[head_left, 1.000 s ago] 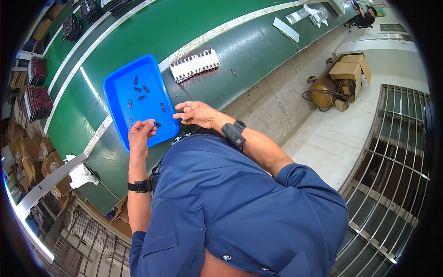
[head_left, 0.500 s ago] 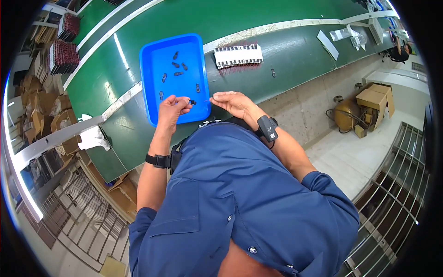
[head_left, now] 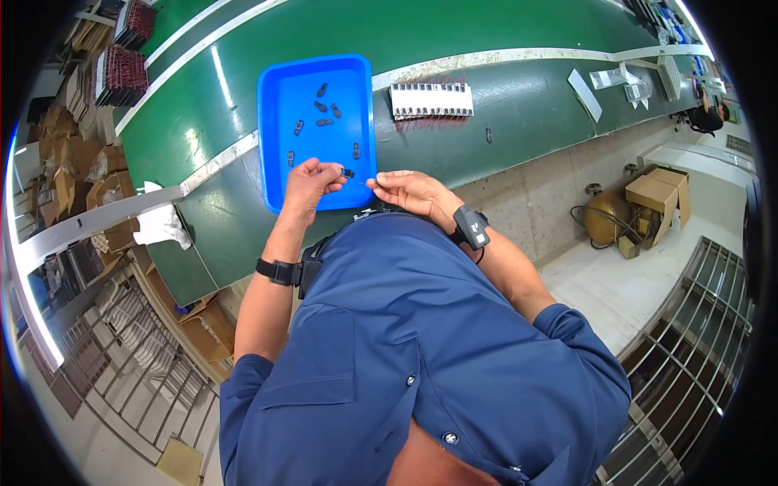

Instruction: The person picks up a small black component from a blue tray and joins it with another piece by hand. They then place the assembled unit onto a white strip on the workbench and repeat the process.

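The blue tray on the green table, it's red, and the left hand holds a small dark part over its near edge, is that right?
Not quite. The tray is blue, not red, as the head view shows. The left hand does hold a small dark part over its near edge, on the green table.

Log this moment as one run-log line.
left hand: pinching small dark part | right hand: holding thin wire, unclear | blue tray: loose dark parts | surface: green belt
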`<control>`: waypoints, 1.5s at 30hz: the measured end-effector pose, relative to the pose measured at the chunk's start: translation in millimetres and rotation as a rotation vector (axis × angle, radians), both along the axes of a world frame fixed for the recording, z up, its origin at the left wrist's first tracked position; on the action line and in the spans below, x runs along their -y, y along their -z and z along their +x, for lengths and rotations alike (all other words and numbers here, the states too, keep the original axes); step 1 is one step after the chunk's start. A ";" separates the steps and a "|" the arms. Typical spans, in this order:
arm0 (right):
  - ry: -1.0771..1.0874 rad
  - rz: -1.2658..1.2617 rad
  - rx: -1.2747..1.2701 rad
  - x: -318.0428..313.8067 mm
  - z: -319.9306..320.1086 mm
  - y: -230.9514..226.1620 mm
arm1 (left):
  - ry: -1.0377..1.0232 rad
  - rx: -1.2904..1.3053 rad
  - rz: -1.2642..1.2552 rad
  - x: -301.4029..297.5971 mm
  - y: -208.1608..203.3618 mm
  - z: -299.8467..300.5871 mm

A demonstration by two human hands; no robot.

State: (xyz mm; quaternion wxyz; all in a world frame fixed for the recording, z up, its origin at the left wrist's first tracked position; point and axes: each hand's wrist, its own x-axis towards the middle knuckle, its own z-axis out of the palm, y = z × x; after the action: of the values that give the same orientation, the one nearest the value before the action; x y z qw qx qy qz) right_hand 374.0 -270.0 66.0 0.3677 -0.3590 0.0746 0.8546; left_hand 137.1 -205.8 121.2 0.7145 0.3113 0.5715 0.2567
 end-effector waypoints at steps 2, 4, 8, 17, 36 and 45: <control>-0.031 0.033 0.051 -1.4 -2.1 2.0 | 0.000 0.004 -0.002 0.0 0.5 -1.5; -0.049 0.049 0.076 -3.9 -3.3 1.5 | -0.007 0.010 -0.002 0.0 3.3 -2.9; -0.058 0.115 0.131 -8.8 1.6 -3.6 | -0.022 0.019 -0.001 0.8 7.3 -4.8; -0.060 0.124 0.162 -13.3 1.1 -13.1 | -0.038 0.014 -0.006 -0.7 13.1 -3.6; -0.201 0.406 0.614 -25.4 -30.8 -39.7 | 0.010 -0.003 -0.029 0.7 14.6 1.8; -0.220 0.465 0.702 -27.7 -36.5 -34.9 | 0.025 0.040 -0.049 0.7 8.4 5.6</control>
State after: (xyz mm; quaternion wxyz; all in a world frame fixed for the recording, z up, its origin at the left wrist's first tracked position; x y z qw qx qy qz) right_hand 337.5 -242.3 100.9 0.3487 -0.5413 -0.2880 0.7088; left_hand 142.7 -206.5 112.8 0.7362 0.2959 0.5594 0.2398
